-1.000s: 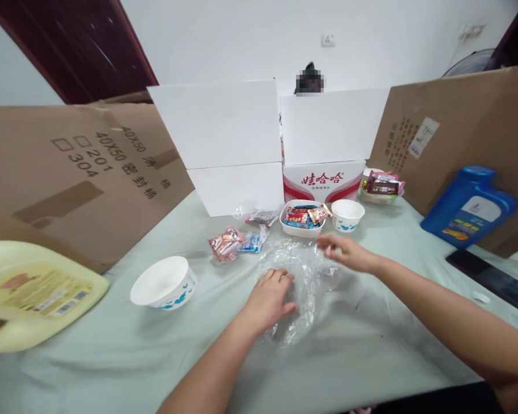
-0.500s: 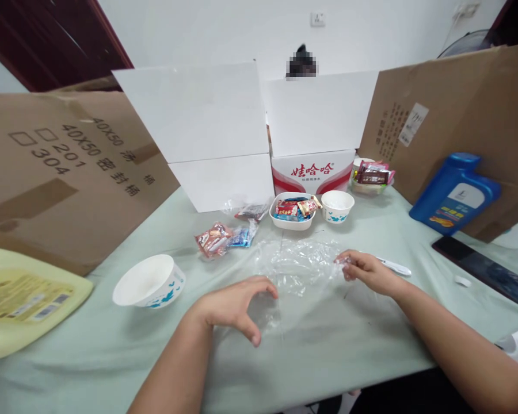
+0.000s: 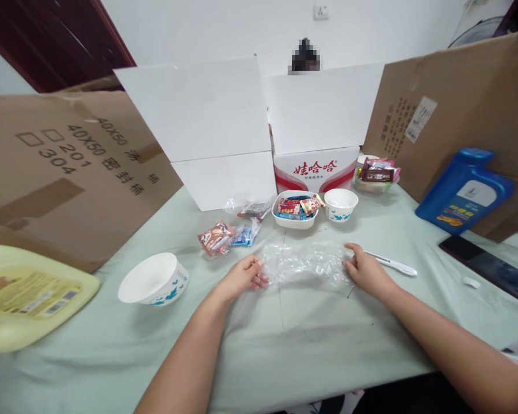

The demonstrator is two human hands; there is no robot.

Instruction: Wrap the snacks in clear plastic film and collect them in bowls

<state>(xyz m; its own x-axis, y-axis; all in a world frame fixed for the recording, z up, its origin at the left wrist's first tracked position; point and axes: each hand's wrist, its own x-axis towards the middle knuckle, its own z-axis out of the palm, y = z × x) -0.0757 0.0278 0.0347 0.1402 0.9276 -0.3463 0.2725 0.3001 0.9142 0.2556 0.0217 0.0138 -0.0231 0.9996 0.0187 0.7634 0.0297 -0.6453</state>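
A crinkled clear plastic bag (image 3: 304, 263) stretches between my two hands just above the table. My left hand (image 3: 245, 276) grips its left end with curled fingers. At the right end, my right hand (image 3: 363, 269) pinches the plastic between thumb and fingers. Beyond the bag stands a white tray (image 3: 294, 223) of wrapped snacks (image 3: 294, 208), beside a white paper bowl with blue print (image 3: 341, 207). Packaged snacks in brown (image 3: 217, 237) and blue (image 3: 245, 233) wrappers lie beyond my left hand. A white-handled knife (image 3: 392, 264) lies close to my right hand, partly hidden by it.
A larger paper bowl (image 3: 149, 279) sits at left, near a yellow jug (image 3: 30, 299). On the right are a blue bottle (image 3: 461, 192), a phone (image 3: 487, 267) and another snack-filled bowl (image 3: 373, 183). Cardboard boxes (image 3: 69, 178) and a white carton (image 3: 315, 167) wall the table.
My left hand has moved up and forward and closed from an open curve onto the bag's left end. The bag is now drawn out between both hands.
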